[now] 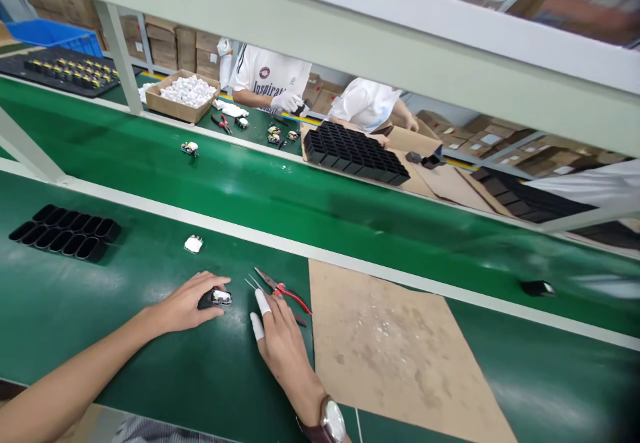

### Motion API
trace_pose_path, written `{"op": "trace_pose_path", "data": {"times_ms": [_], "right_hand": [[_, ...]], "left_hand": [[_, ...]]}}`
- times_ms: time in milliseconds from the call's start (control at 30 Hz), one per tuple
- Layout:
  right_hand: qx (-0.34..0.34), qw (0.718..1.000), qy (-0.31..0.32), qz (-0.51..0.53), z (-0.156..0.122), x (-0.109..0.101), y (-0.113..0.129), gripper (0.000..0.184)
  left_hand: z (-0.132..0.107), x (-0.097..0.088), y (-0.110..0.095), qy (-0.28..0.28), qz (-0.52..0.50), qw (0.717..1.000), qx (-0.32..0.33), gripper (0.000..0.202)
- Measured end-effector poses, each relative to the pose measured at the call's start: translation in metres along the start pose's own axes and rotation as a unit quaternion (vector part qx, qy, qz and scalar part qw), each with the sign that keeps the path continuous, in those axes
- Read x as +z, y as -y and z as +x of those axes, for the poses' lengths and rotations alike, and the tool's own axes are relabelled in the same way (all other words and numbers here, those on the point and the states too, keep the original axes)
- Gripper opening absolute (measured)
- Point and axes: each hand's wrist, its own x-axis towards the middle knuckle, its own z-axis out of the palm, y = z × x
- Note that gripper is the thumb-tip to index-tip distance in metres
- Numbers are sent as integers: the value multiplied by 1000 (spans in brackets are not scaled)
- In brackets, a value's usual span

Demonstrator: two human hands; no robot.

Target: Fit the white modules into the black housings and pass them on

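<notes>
My left hand rests on the green bench with its fingers curled round a small black part that has a shiny metal end. My right hand lies flat beside it, fingers stretched forward, with white finger cots on two fingertips and a watch on the wrist. Its fingertips touch or nearly touch red-handled pliers lying on the bench. Thin tweezers lie just left of the pliers. A small white part sits a little farther away.
A black cell tray lies at the left. A brown cardboard sheet covers the bench at the right. A green conveyor belt carries a small part. Across it, other people work beside a black tray and a box of white parts.
</notes>
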Motion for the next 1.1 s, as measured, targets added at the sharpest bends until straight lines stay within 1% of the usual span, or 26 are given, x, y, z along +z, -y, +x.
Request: {"op": "trace_pose_path", "data": {"times_ms": [67, 200, 300, 400, 467, 567, 667, 800, 1100], "right_hand": [[-4, 1000, 2, 4, 0, 3, 2, 55], [15, 1000, 2, -18, 2, 11, -1, 53], [3, 1000, -1, 0, 6, 12, -2, 47], [3, 999, -10, 50, 14, 1, 5, 37], [-4, 997, -5, 73, 20, -9, 13, 32], [-41, 997, 18, 56, 28, -20, 21, 27], [-60, 997, 33, 28, 31, -21, 22, 28], [-60, 996, 54, 23, 33, -19, 20, 27], [-93, 994, 48, -13, 42, -20, 25, 29]], "left_hand": [[-1, 0, 1, -2, -1, 1000, -1, 55], [-3, 0, 2, 3, -3, 1000, -13, 54], [-3, -1, 1, 10, -12, 1000, -9, 54], [-2, -2, -1, 4, -20, 1000, 2, 57], [-2, -2, -2, 0, -21, 1000, 1, 58], [-2, -2, -2, 4, -19, 1000, -5, 60], [-2, -2, -2, 3, -18, 1000, -4, 60], [-2, -1, -2, 1, -18, 1000, -6, 61], [0, -1, 1, 12, -20, 1000, -6, 65]]}}
